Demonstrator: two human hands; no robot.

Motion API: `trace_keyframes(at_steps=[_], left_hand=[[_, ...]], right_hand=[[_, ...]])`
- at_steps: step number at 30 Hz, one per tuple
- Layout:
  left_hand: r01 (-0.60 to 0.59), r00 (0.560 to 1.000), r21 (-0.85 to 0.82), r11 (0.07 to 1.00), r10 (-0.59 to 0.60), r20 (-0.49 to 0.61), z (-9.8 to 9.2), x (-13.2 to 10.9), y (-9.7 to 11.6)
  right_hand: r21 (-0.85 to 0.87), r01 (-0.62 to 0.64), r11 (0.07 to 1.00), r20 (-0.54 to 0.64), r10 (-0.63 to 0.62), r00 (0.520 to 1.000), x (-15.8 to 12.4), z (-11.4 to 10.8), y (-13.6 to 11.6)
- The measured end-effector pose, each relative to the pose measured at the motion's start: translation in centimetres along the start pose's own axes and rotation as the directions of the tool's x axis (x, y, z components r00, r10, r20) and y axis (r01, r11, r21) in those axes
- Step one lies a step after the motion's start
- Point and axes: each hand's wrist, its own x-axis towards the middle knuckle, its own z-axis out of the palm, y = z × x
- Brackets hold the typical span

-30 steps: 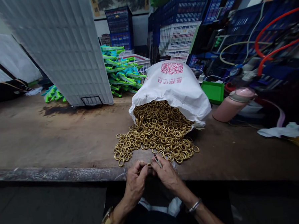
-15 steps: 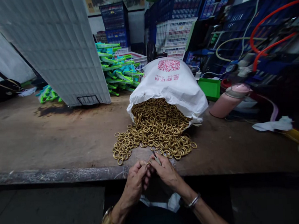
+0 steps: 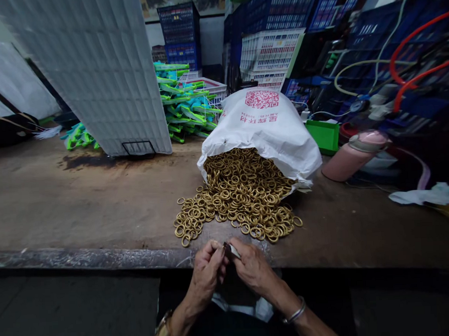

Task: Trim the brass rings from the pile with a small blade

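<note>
My two hands meet at the table's front edge, just this side of a heap of gold-coloured rings (image 3: 245, 207). Fingers of my left hand (image 3: 207, 266) are pinched together around a small gold-coloured piece, apparently one of the rings, mostly hidden by the fingertips. In my right hand (image 3: 254, 266) is a small knife-like tool (image 3: 234, 251) with a pale handle and a dark tip. That tip points left and meets the left fingertips. The rings spill from the mouth of a white sack (image 3: 260, 123) with red print, lying on its side.
A tall pale ribbed panel (image 3: 122, 78) stands on the wooden table (image 3: 98, 209) at left. Behind it are green and turquoise plastic pieces (image 3: 185, 107). A green tray (image 3: 322, 135), a pink bottle (image 3: 354, 156) and orange hoses (image 3: 402, 66) are at right; stacked crates (image 3: 271, 50) stand behind.
The tool in my right hand has swung from pointing away from me to pointing left, against the left fingertips. The whole scene has shifted slightly right in view.
</note>
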Motion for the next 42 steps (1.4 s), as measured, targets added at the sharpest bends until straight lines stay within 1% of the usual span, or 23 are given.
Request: trace_keyframes(at_steps=[5, 7, 9, 11, 13, 16, 19, 23, 25, 27, 30, 32, 34, 36, 39, 41, 42], left_hand=[[-0.034, 0.999, 0.050, 0.998, 0.034, 0.003, -0.2, 0.0, -0.2], [-0.041, 0.999, 0.061, 0.997, 0.039, 0.018, -0.2, -0.4, -0.2], [-0.044, 0.997, 0.051, 0.998, 0.041, 0.059, -0.2, -0.9, -0.1], [-0.033, 0.993, -0.019, 0.999, 0.035, 0.110, -0.1, -1.5, 0.0], [0.004, 0.991, -0.153, 0.988, 0.017, 0.133, -0.1, -1.8, 0.2], [0.076, 0.994, -0.343, 0.936, -0.043, 0.104, -0.5, -1.7, 0.3], [0.107, 0.994, -0.408, 0.907, -0.088, 0.065, -1.0, -1.3, 0.6], [0.117, 0.993, -0.458, 0.881, -0.103, 0.056, -1.5, -1.2, 1.1], [0.151, 0.989, -0.496, 0.855, -0.134, 0.069, -1.7, -1.2, 1.3], [0.187, 0.982, -0.525, 0.830, -0.168, 0.084, -2.0, -1.2, 1.5], [0.212, 0.976, -0.563, 0.799, -0.200, 0.084, -2.4, -0.9, 1.6], [0.193, 0.978, -0.569, 0.800, -0.203, 0.046, -2.4, -0.6, 1.7], [0.170, 0.981, -0.540, 0.824, -0.196, 0.008, -2.3, -0.1, 1.8], [0.150, 0.984, -0.478, 0.865, -0.178, -0.013, -2.0, 0.4, 1.8], [0.063, 0.994, -0.353, 0.934, -0.090, -0.062, -1.4, 1.0, 1.7], [-0.011, 0.995, -0.266, 0.964, -0.015, -0.095, -1.1, 1.4, 1.4], [-0.029, 0.995, -0.224, 0.974, 0.007, -0.101, -1.0, 1.5, 1.3]], right_hand=[[-0.016, 0.035, 0.999, 0.056, -0.034, 0.998, 0.2, 0.3, 0.5], [-0.073, 0.027, 0.997, 0.075, -0.022, 0.997, 0.4, 0.3, 0.7], [-0.173, 0.001, 0.985, 0.067, 0.011, 0.998, 0.8, 0.2, 0.8], [-0.280, -0.041, 0.959, 0.016, 0.048, 0.999, 1.4, 0.0, 0.7], [-0.356, -0.085, 0.931, -0.044, 0.074, 0.996, 2.2, -0.2, 0.5], [-0.399, -0.138, 0.907, -0.135, 0.090, 0.987, 3.6, -0.3, 0.1], [-0.454, -0.204, 0.867, -0.209, 0.119, 0.971, 5.0, 0.0, -0.2], [-0.553, -0.267, 0.789, -0.209, 0.178, 0.961, 6.6, 0.7, -0.4], [-0.571, -0.270, 0.775, -0.194, 0.192, 0.962, 6.9, 0.9, -0.3], [-0.563, -0.262, 0.784, -0.184, 0.191, 0.964, 7.0, 0.9, -0.2], [-0.504, -0.215, 0.836, -0.179, 0.142, 0.974, 6.7, 0.5, 0.3], [-0.404, -0.151, 0.902, -0.179, 0.084, 0.980, 6.3, 0.1, 0.7], [-0.237, -0.084, 0.968, -0.188, 0.039, 0.981, 5.8, -0.4, 0.8], [-0.033, -0.045, 0.998, -0.189, 0.038, 0.981, 5.1, -0.9, 0.8], [0.237, -0.058, 0.970, -0.141, 0.094, 0.986, 4.0, -1.5, 0.4], [0.346, -0.079, 0.935, -0.089, 0.117, 0.989, 3.3, -1.6, 0.1], [0.381, -0.087, 0.921, -0.063, 0.120, 0.991, 2.9, -1.6, 0.1]])
